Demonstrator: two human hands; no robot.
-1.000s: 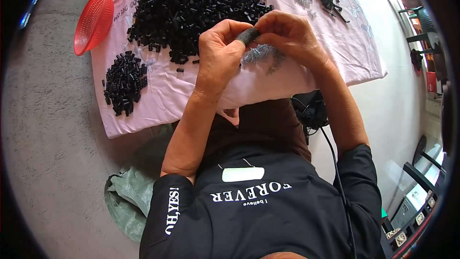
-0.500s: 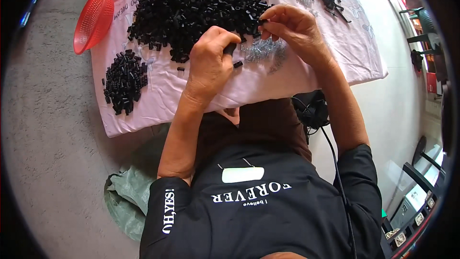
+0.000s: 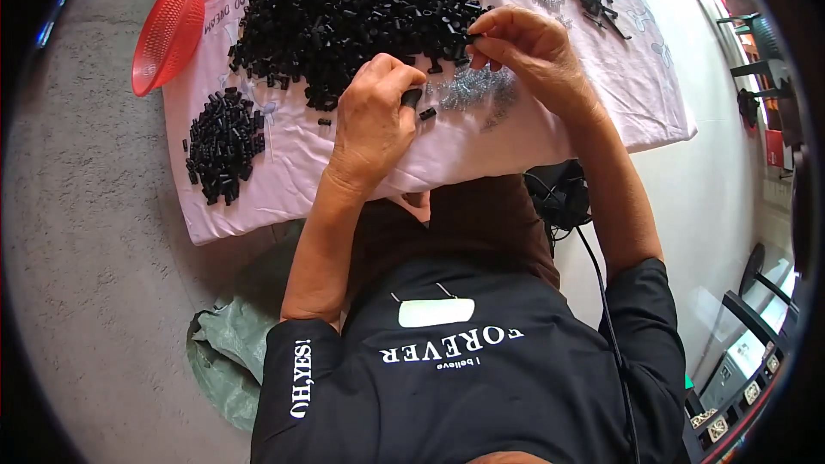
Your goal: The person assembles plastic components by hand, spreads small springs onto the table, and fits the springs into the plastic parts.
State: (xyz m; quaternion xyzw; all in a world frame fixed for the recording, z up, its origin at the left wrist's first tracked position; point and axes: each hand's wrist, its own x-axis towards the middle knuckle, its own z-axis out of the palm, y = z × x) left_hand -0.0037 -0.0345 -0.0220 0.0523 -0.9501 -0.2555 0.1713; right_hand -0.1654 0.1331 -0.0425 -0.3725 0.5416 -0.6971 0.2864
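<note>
1. Left hand (image 3: 371,125): curled closed around a dark cylinder (image 3: 412,97), whose end shows beside the thumb. One second ago both hands met at it; now they stand apart.
2. Right hand (image 3: 541,56): fingertips pinch a small black piece (image 3: 473,38) at the big black heap's (image 3: 352,17) right edge.
3. Loose black piece (image 3: 428,114) lies just right of the left hand.
4. Silvery wire bits (image 3: 473,88) lie between the hands, on pink cloth (image 3: 292,185).
5. Farther left: smaller black heap (image 3: 223,146), red basket (image 3: 168,34), both unmoved from where I stand.
</note>
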